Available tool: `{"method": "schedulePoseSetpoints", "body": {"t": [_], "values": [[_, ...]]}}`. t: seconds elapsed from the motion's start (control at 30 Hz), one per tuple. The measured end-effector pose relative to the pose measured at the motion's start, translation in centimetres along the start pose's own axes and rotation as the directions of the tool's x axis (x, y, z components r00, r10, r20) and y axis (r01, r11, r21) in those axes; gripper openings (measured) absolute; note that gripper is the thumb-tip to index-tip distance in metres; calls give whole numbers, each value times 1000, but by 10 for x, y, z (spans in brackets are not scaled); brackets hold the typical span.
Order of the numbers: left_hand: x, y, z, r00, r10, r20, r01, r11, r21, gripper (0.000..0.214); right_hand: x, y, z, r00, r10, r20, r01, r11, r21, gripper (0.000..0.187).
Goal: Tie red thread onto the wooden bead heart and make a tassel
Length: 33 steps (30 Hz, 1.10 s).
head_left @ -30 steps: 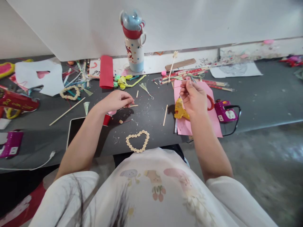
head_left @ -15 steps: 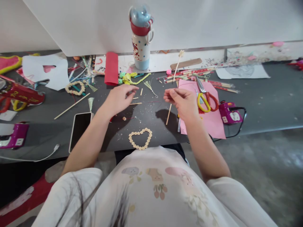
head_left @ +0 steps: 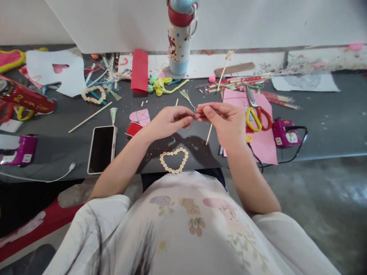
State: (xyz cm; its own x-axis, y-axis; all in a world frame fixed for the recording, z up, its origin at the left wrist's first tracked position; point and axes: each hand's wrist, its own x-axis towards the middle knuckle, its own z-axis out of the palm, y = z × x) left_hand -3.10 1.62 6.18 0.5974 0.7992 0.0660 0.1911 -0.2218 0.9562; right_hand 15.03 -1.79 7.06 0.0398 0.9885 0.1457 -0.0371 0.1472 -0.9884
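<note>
My left hand [head_left: 174, 122] and my right hand [head_left: 226, 122] meet fingertip to fingertip above the middle of the dark table. The right thumb and fingers pinch a thin red thread [head_left: 213, 102], of which only a faint length shows. The left fingers are drawn together at the same spot; what they hold is hidden. Below the hands lies a heart-shaped ring of small pale beads [head_left: 185, 160]. A pale tassel [head_left: 187, 95] lies just beyond the fingertips. Under the right hand a thin wooden stick [head_left: 209, 134] rests on the table.
To the right, scissors [head_left: 254, 119] lie on pink paper [head_left: 265, 147], beside a purple device [head_left: 286, 133] with a black cable. A bottle [head_left: 179, 47] stands at the back. On the left are a phone [head_left: 101, 149], a red can [head_left: 25, 93] and a white paper mask [head_left: 69, 72].
My left hand has moved right and my fingertips have come together. A pink paper piece and a red piece, earlier behind the left hand, now show. The view has shifted slightly.
</note>
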Motion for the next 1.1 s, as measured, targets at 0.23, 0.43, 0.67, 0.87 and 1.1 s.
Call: {"method": "schedulePoseSetpoints", "body": {"t": [0.23,0.43,0.67,0.87,1.1], "values": [[1,24,-27,937,254,-239,-133,894,428,29,-3,-15,-16,981,-177,-83,176,984,-16,9],[0,32,-47,922,328,-205,-87,692,716,31,-7,-17,-21,951,-308,-5,308,951,-8,12],[1,-8,-58,966,223,-133,-29,602,798,33,-21,4,-5,905,-253,342,375,854,-362,9],[-1,-42,-51,990,94,-105,39,534,845,30,-26,35,16,850,-169,500,388,842,-375,12],[-2,-54,-51,991,-29,-128,126,475,871,31,-28,48,26,819,-154,552,416,822,-388,19]]}}
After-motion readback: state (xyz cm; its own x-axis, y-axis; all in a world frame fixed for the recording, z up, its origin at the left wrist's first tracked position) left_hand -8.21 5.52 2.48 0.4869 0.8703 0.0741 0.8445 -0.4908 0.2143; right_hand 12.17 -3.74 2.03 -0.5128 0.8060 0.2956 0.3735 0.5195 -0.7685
